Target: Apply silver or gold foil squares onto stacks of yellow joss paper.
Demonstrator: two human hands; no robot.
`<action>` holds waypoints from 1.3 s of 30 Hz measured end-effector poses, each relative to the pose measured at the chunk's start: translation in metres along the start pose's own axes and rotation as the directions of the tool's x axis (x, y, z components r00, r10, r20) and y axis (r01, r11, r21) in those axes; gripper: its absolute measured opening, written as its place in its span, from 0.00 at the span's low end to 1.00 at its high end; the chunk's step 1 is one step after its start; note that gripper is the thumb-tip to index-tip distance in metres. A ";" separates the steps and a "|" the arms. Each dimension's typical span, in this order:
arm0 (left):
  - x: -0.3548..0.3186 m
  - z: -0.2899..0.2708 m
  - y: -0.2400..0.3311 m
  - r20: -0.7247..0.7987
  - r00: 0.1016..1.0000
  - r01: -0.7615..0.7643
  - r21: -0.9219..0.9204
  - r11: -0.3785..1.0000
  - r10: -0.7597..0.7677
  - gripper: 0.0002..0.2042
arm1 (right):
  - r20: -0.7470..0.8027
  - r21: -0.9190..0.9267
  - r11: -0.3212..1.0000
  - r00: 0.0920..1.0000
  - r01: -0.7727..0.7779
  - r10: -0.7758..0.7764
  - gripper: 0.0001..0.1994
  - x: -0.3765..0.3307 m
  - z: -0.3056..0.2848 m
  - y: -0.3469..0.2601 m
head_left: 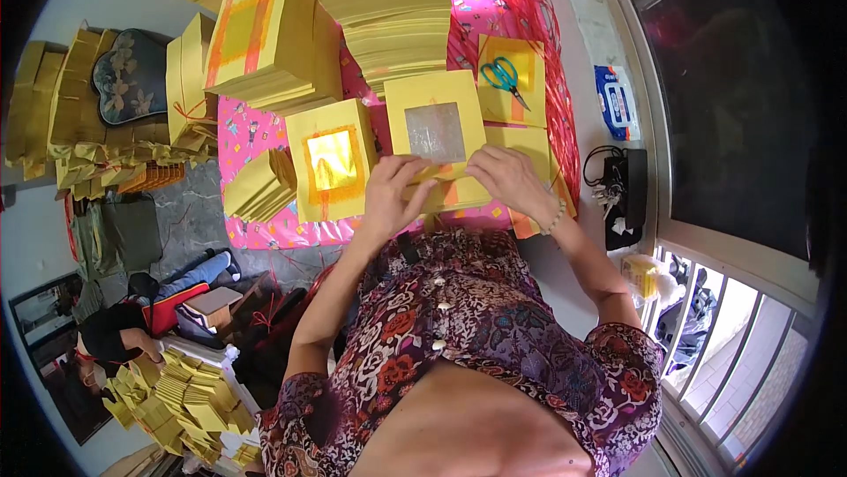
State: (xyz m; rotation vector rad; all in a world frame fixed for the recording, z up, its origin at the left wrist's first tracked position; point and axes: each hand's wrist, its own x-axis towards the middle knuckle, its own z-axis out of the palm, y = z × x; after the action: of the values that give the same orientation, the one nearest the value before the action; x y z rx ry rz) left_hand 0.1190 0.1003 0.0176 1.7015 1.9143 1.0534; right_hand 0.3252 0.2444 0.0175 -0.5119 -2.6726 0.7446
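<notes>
A yellow paper sheet with a silver square lies in front of me on a stack of similar sheets. Its near edge is bent up into a fold. My left hand grips the left part of that fold, thumb toward me and fingers over the edge. At the right part, my right hand closes its bent fingers on the same fold; its thumb is mostly hidden. Left of them sits a pile topped by a sheet with a gold square. Teal-handled scissors rest on another gold-squared sheet beyond my right hand.
Tall yellow paper stacks and a tied bundle stand at the back. Folded yellow papers lean at the left. Red plastic strings hang along the pink table cover's right side. Another person is at the lower left, near more folded papers.
</notes>
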 end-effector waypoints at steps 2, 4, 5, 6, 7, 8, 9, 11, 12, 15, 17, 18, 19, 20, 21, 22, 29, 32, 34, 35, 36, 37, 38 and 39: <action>-0.001 0.002 0.013 -0.187 0.971 -0.127 0.124 0.984 0.148 0.16 | -0.052 0.059 0.992 0.992 -0.114 0.117 0.09 0.015 -0.007 0.002; -0.003 0.005 0.022 -0.259 0.928 -0.194 0.284 0.939 0.270 0.23 | -0.081 0.085 0.987 0.986 -0.139 0.146 0.10 0.033 -0.011 0.010; -0.005 0.012 0.016 -0.195 0.941 -0.219 0.273 0.937 0.276 0.27 | -0.106 0.115 0.979 0.978 -0.168 0.180 0.11 0.044 -0.013 0.015; -0.002 0.016 0.016 -0.202 0.939 -0.218 0.276 0.936 0.278 0.27 | -0.107 0.111 0.981 0.979 -0.161 0.173 0.11 0.055 -0.014 0.021; 0.002 0.021 0.017 -0.140 0.956 -0.215 0.261 0.941 0.257 0.29 | -0.114 0.115 0.977 0.975 -0.180 0.193 0.11 0.066 -0.013 0.028; 0.006 0.024 0.017 -0.077 0.969 -0.211 0.247 0.946 0.236 0.31 | -0.121 0.119 0.973 0.970 -0.199 0.213 0.12 0.076 -0.013 0.036; 0.011 0.028 0.011 0.001 0.978 -0.202 0.242 0.949 0.209 0.36 | -0.124 0.114 0.974 0.970 -0.194 0.208 0.12 0.085 -0.010 0.047; 0.022 0.036 0.004 0.021 0.981 -0.191 0.290 0.938 0.193 0.36 | -0.110 0.116 0.977 0.975 -0.181 0.194 0.10 0.100 -0.002 0.070; 0.027 0.038 0.003 0.046 0.985 -0.174 0.336 0.926 0.169 0.37 | -0.111 0.114 0.978 0.976 -0.175 0.187 0.10 0.108 0.000 0.074; 0.037 0.041 -0.001 0.077 0.991 -0.129 0.411 0.903 0.107 0.38 | -0.125 0.011 0.990 0.982 -0.141 0.141 0.12 0.123 0.006 0.083; 0.040 0.046 -0.008 0.081 0.992 -0.120 0.405 0.906 0.095 0.38 | -0.155 -0.140 0.983 0.983 -0.121 0.099 0.11 0.131 0.010 0.085; 0.042 0.047 -0.010 0.092 0.993 -0.111 0.397 0.911 0.080 0.39 | -0.157 -0.141 0.983 0.983 -0.116 0.093 0.11 0.134 0.012 0.084; 0.043 0.047 -0.011 0.088 0.993 -0.111 0.400 0.910 0.082 0.39 | -0.146 -0.157 0.982 0.986 -0.107 0.084 0.10 0.136 0.015 0.083; 0.043 0.048 -0.012 0.087 0.993 -0.112 0.398 0.910 0.085 0.39 | -0.136 -0.173 0.980 0.988 -0.098 0.074 0.09 0.139 0.018 0.082; 0.044 0.048 -0.013 0.089 0.992 -0.116 0.395 0.911 0.088 0.39 | -0.101 -0.153 0.982 0.990 -0.109 0.094 0.09 0.143 0.022 0.080; 0.045 0.049 -0.013 0.087 0.992 -0.119 0.395 0.911 0.091 0.39 | -0.104 -0.155 0.982 0.990 -0.108 0.093 0.09 0.147 0.024 0.079; 0.049 0.050 -0.019 0.110 0.991 -0.112 0.408 0.906 0.073 0.40 | 0.032 -0.097 0.993 0.997 -0.072 0.075 0.11 0.159 0.033 0.071; 0.051 0.051 -0.020 0.101 0.992 -0.111 0.389 0.915 0.078 0.40 | 0.019 -0.080 0.994 0.997 -0.072 0.073 0.11 0.158 0.034 0.072; 0.051 0.051 -0.021 0.093 0.993 -0.109 0.379 0.919 0.079 0.41 | 0.015 -0.070 0.995 0.997 -0.076 0.077 0.11 0.159 0.031 0.069; 0.051 0.051 -0.022 0.097 0.993 -0.106 0.380 0.919 0.075 0.41 | 0.083 -0.072 0.990 0.988 -0.122 0.127 0.12 0.160 0.029 0.068; 0.051 0.050 -0.022 0.101 0.992 -0.105 0.380 0.919 0.072 0.41 | 0.151 -0.077 0.983 0.972 -0.169 0.179 0.13 0.160 0.028 0.068; 0.051 0.050 -0.022 0.102 0.992 -0.106 0.380 0.919 0.073 0.41 | 0.150 -0.077 0.983 0.972 -0.169 0.179 0.13 0.159 0.029 0.069; 0.052 0.050 -0.022 0.105 0.991 -0.115 0.379 0.918 0.081 0.41 | 0.090 -0.078 0.988 0.986 -0.132 0.139 0.11 0.158 0.032 0.070; 0.052 0.049 -0.022 0.108 0.990 -0.122 0.378 0.918 0.087 0.41 | 0.031 -0.079 0.992 0.995 -0.095 0.097 0.11 0.158 0.033 0.070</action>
State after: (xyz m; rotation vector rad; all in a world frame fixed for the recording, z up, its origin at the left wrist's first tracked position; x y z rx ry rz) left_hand 0.1278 0.1638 -0.0204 2.0415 2.0941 0.6480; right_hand 0.1899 0.3519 -0.0147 -0.6571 -2.7348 0.6838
